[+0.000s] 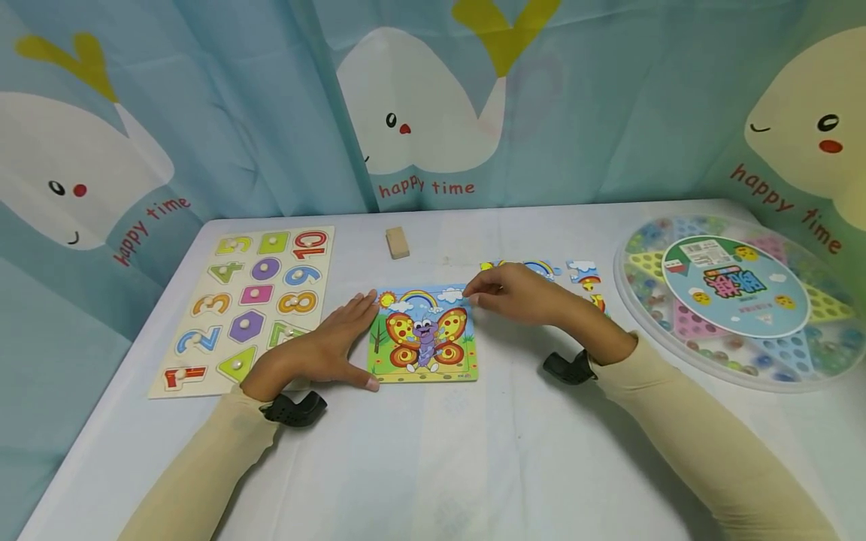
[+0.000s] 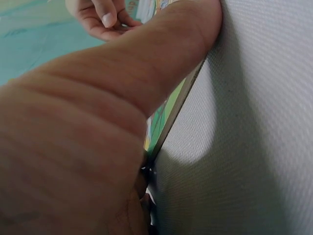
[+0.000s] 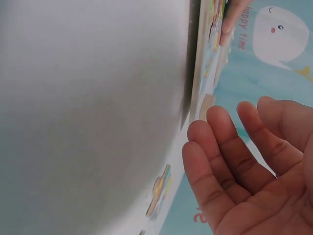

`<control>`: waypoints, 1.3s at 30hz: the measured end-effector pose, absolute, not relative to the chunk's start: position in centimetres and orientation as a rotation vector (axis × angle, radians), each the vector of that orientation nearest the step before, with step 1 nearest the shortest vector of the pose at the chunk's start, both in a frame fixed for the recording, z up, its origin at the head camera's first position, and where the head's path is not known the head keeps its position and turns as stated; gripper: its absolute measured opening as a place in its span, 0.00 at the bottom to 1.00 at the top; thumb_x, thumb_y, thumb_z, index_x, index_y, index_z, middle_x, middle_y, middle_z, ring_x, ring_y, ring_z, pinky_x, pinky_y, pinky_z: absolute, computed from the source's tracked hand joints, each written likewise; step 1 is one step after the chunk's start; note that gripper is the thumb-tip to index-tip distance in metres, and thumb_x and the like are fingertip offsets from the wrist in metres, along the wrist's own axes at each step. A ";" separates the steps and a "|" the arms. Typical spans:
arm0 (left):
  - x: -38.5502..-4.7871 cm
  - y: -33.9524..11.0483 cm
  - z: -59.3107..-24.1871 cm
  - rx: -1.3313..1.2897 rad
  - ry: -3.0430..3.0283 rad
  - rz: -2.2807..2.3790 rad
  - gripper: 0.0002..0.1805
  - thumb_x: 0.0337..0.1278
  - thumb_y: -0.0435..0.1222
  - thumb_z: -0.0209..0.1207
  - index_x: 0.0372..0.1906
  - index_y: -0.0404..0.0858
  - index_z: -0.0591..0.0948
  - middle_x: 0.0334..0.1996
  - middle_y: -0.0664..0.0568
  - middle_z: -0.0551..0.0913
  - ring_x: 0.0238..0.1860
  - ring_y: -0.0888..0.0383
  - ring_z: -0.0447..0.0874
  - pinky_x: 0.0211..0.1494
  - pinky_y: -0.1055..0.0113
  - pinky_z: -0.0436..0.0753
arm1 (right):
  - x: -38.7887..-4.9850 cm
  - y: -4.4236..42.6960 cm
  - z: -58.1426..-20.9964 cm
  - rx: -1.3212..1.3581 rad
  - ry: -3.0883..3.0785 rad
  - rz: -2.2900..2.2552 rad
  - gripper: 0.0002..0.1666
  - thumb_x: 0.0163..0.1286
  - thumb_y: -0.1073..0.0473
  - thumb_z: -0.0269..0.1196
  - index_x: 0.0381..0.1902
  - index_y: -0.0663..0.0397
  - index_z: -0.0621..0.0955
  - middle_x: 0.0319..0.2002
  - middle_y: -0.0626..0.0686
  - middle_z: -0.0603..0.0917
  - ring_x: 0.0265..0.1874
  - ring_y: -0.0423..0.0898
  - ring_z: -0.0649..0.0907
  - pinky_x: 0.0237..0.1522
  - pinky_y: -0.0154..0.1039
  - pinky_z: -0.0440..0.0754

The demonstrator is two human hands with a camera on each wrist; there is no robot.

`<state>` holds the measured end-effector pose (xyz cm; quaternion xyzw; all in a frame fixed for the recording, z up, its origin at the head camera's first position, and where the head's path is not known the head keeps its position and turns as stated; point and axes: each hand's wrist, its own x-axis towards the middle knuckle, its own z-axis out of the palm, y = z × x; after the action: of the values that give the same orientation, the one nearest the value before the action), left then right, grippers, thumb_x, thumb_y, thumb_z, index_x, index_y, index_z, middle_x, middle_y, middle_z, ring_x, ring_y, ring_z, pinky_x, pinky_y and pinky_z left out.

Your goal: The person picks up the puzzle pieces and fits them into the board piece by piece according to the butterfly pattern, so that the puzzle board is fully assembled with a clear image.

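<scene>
A butterfly jigsaw puzzle board [image 1: 425, 368] lies flat on the white table, its picture showing a sun, a rainbow and clouds. My left hand [image 1: 328, 346] rests at the board's left side with fingers and thumb spread, the thumb by the near left corner. In the left wrist view that thumb [image 2: 161, 58] lies along the board's edge. Above the far right corner is my right hand [image 1: 521, 293], its fingers loosely bent. The right wrist view shows nothing between those fingers [image 3: 242, 159]. Loose jigsaw pieces [image 1: 583, 272] lie beyond the right hand, which partly hides them.
On the left lies a number and shape peg board [image 1: 253, 319], partly under my left forearm. A small wooden block [image 1: 398, 243] sits behind the puzzle. At the right is a round clear case [image 1: 737, 289] of marbles. A whale-print curtain [image 1: 575, 135] hangs along the back.
</scene>
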<state>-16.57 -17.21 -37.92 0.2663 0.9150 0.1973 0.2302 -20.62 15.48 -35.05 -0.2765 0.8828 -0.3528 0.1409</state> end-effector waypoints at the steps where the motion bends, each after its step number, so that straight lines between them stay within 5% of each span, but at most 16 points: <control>1: -16.6 -17.2 -37.9 0.733 2.517 0.543 0.67 0.41 0.57 0.72 0.78 0.38 0.42 0.78 0.52 0.32 0.76 0.53 0.25 0.75 0.51 0.37 | -20.6 15.6 -35.1 -0.798 2.552 -1.019 0.12 0.70 0.67 0.58 0.47 0.59 0.85 0.45 0.52 0.85 0.39 0.47 0.78 0.42 0.42 0.77; 9: -16.6 -17.3 -38.0 0.738 2.516 0.549 0.67 0.41 0.58 0.72 0.78 0.38 0.42 0.78 0.53 0.31 0.76 0.54 0.25 0.75 0.51 0.37 | -20.3 17.0 -35.1 -0.807 2.592 -1.032 0.12 0.69 0.68 0.58 0.46 0.60 0.85 0.45 0.53 0.85 0.43 0.47 0.81 0.47 0.45 0.79; 35: -16.7 -17.4 -38.2 0.739 2.519 0.538 0.68 0.40 0.59 0.71 0.78 0.39 0.41 0.78 0.54 0.31 0.76 0.54 0.25 0.75 0.51 0.38 | -19.1 23.0 -33.2 -0.623 2.685 -1.016 0.13 0.72 0.61 0.59 0.49 0.60 0.84 0.45 0.56 0.85 0.35 0.51 0.81 0.30 0.38 0.79; 39: -16.7 -17.3 -38.1 0.742 2.520 0.535 0.68 0.41 0.59 0.71 0.78 0.39 0.41 0.78 0.53 0.31 0.76 0.54 0.25 0.75 0.51 0.38 | -18.9 24.4 -33.2 -0.615 2.711 -1.002 0.12 0.72 0.62 0.58 0.49 0.60 0.83 0.44 0.56 0.85 0.36 0.52 0.83 0.34 0.37 0.80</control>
<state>-16.71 -17.29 -38.10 0.2695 0.9151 0.1942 0.2284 -18.91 24.36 -33.18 -0.2074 0.9134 -0.3375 0.0934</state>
